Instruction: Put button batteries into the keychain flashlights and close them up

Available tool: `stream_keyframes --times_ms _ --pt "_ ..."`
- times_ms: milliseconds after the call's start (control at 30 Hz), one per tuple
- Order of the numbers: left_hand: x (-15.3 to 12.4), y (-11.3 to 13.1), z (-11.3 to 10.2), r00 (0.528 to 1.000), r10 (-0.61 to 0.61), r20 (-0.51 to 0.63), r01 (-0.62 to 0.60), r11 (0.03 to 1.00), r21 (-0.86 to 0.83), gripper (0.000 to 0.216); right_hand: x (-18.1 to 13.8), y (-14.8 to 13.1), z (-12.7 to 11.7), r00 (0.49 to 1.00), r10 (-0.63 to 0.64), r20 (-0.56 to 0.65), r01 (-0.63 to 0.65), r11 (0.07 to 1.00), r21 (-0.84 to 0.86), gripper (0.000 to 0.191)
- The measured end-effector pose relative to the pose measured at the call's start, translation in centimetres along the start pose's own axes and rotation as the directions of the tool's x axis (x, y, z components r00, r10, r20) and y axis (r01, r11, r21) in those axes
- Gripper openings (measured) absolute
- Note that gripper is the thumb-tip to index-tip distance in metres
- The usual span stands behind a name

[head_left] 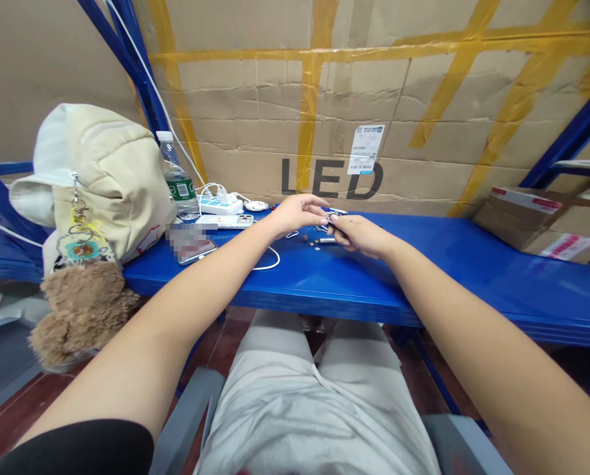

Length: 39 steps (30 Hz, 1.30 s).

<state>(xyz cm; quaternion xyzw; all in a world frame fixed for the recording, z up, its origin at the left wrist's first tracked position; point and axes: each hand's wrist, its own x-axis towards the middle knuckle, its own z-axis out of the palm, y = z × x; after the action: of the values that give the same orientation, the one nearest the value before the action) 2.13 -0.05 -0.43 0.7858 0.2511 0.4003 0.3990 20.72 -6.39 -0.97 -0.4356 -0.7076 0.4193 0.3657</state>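
Above the blue table (295, 280), my two hands meet close together near its back edge. My right hand (361, 235) is closed round a slim dark tool (340, 229) whose kind is too small to make out; its tip points at the left fingers. Thumb and fingertips of my left hand (299, 214) are pinched at that tip, on something too small to name. Below the hands lie several tiny dark and brownish parts (305, 238) and a short silvery rod (327, 241).
Left of my hands are a white charging cable (274, 260), a phone (196, 256), a power strip (220, 203), a water bottle (180, 188) and a cream bag (117, 171). A cardboard box (537, 221) sits at the right. Large taped cardboard (245, 125) stands behind.
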Motion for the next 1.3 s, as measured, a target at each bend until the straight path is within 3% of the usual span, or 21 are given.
stream_keyframes --times_ms 200,400,533,633,733,833,967,1133,1300 --pt "-0.6 1.0 -0.5 0.988 0.106 0.114 -0.132 0.960 0.248 0.024 -0.6 -0.5 0.1 0.993 0.087 0.081 -0.089 0.996 0.013 0.034" --pt "-1.6 2.6 -0.4 0.899 0.368 0.237 -0.436 0.699 0.567 0.014 -0.9 -0.3 -0.4 0.964 0.119 0.236 -0.163 0.971 0.176 0.030" --pt "-1.3 2.3 -0.1 0.844 0.452 0.288 -0.517 0.543 0.662 0.009 -0.8 0.0 -0.9 0.937 0.125 0.326 -0.214 0.944 0.252 0.032" --pt "-1.1 1.7 0.1 0.827 0.484 0.287 -0.529 0.494 0.690 0.010 -0.6 0.2 -1.2 0.916 0.147 0.373 -0.260 0.927 0.272 0.037" --pt "-1.1 1.6 0.2 0.839 0.479 0.257 -0.514 0.546 0.662 0.012 -0.5 0.3 -1.3 0.918 0.150 0.367 -0.263 0.923 0.281 0.038" --pt "-1.2 1.7 0.5 0.900 0.414 0.139 -0.420 0.732 0.537 0.018 -0.4 0.2 -1.3 0.940 0.122 0.320 -0.223 0.927 0.302 0.036" --pt "-0.7 1.3 0.7 0.976 0.220 -0.001 -0.212 0.941 0.264 0.020 -0.4 0.1 -1.2 0.959 0.104 0.265 -0.186 0.933 0.308 0.035" --pt "0.0 0.1 0.7 0.995 0.095 -0.002 -0.095 0.995 0.042 0.029 -0.3 0.2 -1.1 0.965 0.098 0.242 -0.166 0.945 0.281 0.033" --pt "-0.1 -0.1 0.6 0.996 0.055 0.075 -0.055 0.998 0.004 0.029 -0.5 0.1 -0.9 0.962 0.125 0.244 -0.180 0.960 0.217 0.034"
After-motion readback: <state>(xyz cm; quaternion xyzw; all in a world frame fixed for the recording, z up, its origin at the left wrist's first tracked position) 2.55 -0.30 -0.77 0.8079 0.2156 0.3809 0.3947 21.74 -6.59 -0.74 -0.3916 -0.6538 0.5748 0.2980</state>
